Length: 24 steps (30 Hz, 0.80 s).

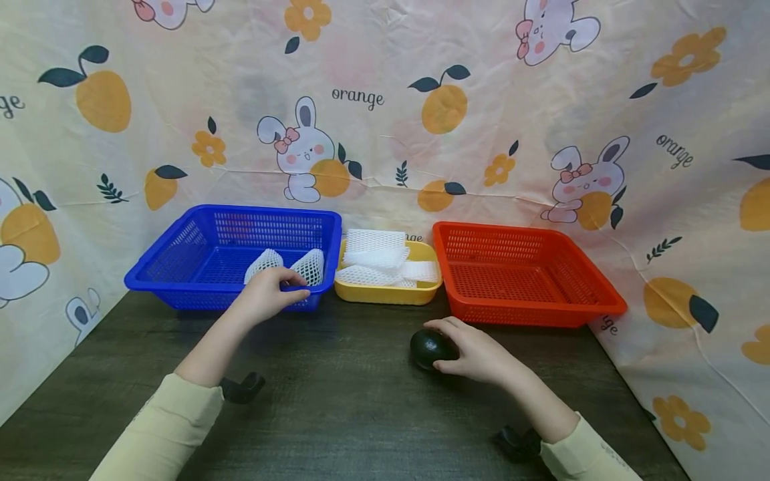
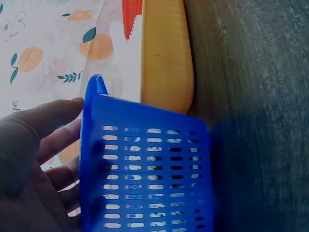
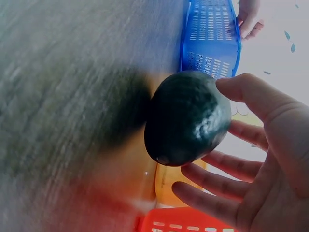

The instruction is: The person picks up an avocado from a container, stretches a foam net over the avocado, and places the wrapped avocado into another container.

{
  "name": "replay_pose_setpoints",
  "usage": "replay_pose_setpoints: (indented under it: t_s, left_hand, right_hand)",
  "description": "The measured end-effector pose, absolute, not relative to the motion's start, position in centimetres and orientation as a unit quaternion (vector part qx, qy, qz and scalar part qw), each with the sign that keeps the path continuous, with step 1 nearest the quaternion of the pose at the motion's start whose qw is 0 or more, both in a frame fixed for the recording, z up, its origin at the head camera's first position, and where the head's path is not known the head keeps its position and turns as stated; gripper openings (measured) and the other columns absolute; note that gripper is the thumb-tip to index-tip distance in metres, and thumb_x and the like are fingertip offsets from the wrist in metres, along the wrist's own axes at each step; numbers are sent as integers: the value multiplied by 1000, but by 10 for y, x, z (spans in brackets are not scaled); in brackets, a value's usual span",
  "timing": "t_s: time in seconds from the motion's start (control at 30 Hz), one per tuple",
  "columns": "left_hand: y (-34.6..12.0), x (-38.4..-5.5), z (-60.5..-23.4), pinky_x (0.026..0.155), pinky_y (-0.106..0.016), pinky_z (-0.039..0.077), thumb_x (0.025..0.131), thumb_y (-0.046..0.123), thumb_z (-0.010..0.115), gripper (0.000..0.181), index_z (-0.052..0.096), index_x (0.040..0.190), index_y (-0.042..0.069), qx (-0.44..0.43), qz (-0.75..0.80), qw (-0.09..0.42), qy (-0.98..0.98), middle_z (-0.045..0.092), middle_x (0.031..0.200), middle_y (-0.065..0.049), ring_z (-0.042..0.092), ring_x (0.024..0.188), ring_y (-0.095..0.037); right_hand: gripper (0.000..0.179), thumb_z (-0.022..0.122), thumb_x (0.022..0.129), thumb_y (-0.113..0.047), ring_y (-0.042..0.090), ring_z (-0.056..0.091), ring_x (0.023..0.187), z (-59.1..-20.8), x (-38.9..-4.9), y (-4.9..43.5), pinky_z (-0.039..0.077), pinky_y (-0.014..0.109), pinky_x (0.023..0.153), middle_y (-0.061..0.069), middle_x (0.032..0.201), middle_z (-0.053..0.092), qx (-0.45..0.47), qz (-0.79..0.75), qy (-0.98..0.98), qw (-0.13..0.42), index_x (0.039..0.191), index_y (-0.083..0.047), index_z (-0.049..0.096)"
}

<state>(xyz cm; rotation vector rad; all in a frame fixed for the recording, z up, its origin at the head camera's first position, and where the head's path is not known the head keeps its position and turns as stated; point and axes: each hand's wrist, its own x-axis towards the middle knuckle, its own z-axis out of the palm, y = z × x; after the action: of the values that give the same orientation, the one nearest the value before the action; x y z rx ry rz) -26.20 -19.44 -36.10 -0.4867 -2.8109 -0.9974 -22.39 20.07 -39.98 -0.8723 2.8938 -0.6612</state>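
A glossy, dark green, egg-shaped avocado (image 1: pixel 430 349) is seen at the right hand (image 1: pixel 472 349), above or on the dark wood-grain table (image 1: pixel 343 401); whether it is lifted cannot be told. It is grasped between the thumb and the bent fingers, as is also shown by the right wrist view. It is located in front of the gap between the yellow plastic tray (image 1: pixel 385 294) and the red perforated plastic basket (image 1: pixel 535 312).

The left hand (image 1: pixel 267 290) is held at the front right corner of the blue perforated plastic basket (image 1: pixel 198 299). Its fingers are loosely bent across the rim, with the thumb near the rim; no object is seen grasped, and firm contact with the rim cannot be confirmed. Inside that basket, two pieces wrapped in white foam netting (image 1: pixel 309 267) are noted just beyond the hand, one partly hidden by it.

White foam net sleeves (image 1: pixel 375 257) are piled in the yellow tray, which is placed between the two baskets. A pale cloth printed with rabbits and oranges (image 1: pixel 385 153) is hung behind. Pale yellow cuffs (image 1: pixel 192 411) are worn on both arms.
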Motion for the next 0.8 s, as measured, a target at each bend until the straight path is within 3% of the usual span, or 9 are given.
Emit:
replay_pose_setpoints:
  t_s: [0.33, 0.63, 0.8]
  left_hand:
    - [-195, -263, -355, 76, -45, 51, 89, 22, 69, 23, 72, 102, 2, -169, -306, 50, -936, 68, 95, -9, 61, 89, -27]
    - [-192, -263, -350, 71, -40, 51, 89, 21, 68, 21, 72, 101, 4, -167, -305, 53, -936, 67, 90, -6, 60, 83, -24]
    - [-189, -264, -343, 67, -38, 50, 88, 22, 69, 23, 72, 101, 3, -180, -296, 68, -935, 67, 86, -5, 60, 78, -22]
  right_hand:
    - [59, 80, 78, -25, 14, 55, 103, -391, -226, 205, 48, 41, 88, -3, 119, 55, -284, -215, 934, 12, 131, -19, 55]
    - [52, 76, 82, -26, 24, 57, 106, -375, -227, 204, 50, 43, 84, 2, 124, 57, -272, -213, 938, 9, 129, -20, 56]
    - [49, 75, 83, -27, 23, 58, 105, -366, -229, 205, 50, 41, 82, 1, 124, 56, -269, -212, 940, 0, 128, -21, 57]
